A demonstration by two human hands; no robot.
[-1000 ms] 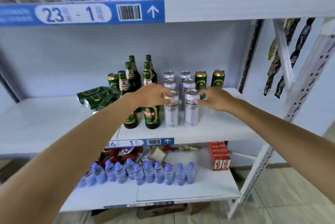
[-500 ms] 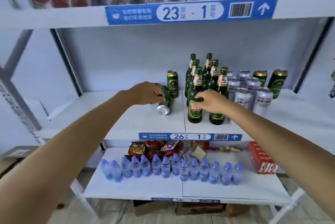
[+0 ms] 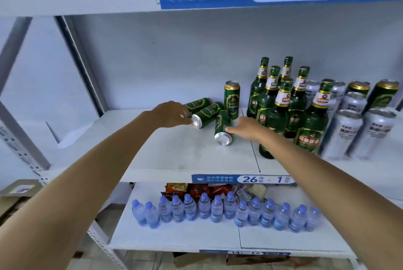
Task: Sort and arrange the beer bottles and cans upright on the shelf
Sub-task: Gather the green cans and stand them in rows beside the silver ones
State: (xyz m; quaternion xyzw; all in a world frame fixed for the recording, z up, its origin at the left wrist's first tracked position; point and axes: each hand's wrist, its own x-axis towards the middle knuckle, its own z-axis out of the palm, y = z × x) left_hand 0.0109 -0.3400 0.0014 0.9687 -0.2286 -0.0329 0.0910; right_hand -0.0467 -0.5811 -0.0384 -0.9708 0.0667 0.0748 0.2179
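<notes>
Three green cans (image 3: 206, 110) lying toppled on the middle shelf (image 3: 174, 156), left of upright green bottles (image 3: 274, 114). Left hand (image 3: 172, 113) reached out, fingertips curled at one can's rim. Right hand (image 3: 245, 127) loosely spread, fingertips touching the nearest can (image 3: 222, 127).

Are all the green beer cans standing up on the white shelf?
No, three green beer cans lie on their sides on the white shelf, beside one standing green can.
</notes>
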